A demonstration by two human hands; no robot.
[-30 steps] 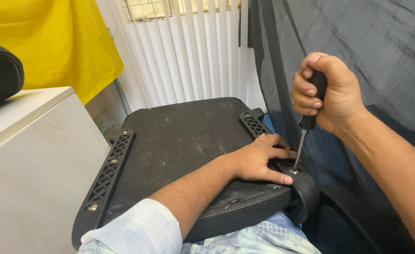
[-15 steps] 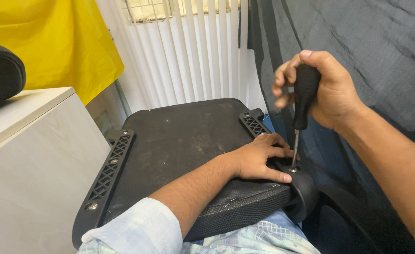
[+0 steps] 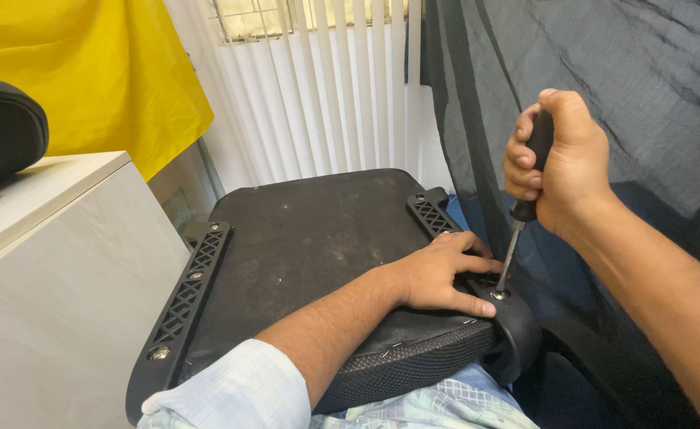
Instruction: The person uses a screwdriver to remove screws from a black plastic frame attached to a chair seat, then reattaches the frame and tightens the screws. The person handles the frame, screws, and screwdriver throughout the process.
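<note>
Right hand (image 3: 566, 163) fingers grip 1 screwdriver (image 3: 524, 202); left hand (image 3: 439, 274) flat, open on 1 seat base (image 3: 310, 238)

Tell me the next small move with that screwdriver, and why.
Probably another turn of the screwdriver with downward pressure: its tip sits in the screw on the black bracket, the right hand is fisted on the handle, and the left hand braces the upturned seat beside it.

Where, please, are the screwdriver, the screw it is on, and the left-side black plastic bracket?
screwdriver (image 3: 515, 238): head view, on the metal shaft below the handle.
screw (image 3: 498, 295): head view, on its head at the shaft tip.
black plastic bracket (image 3: 185, 298): head view, on the middle of its lattice strip.
</note>
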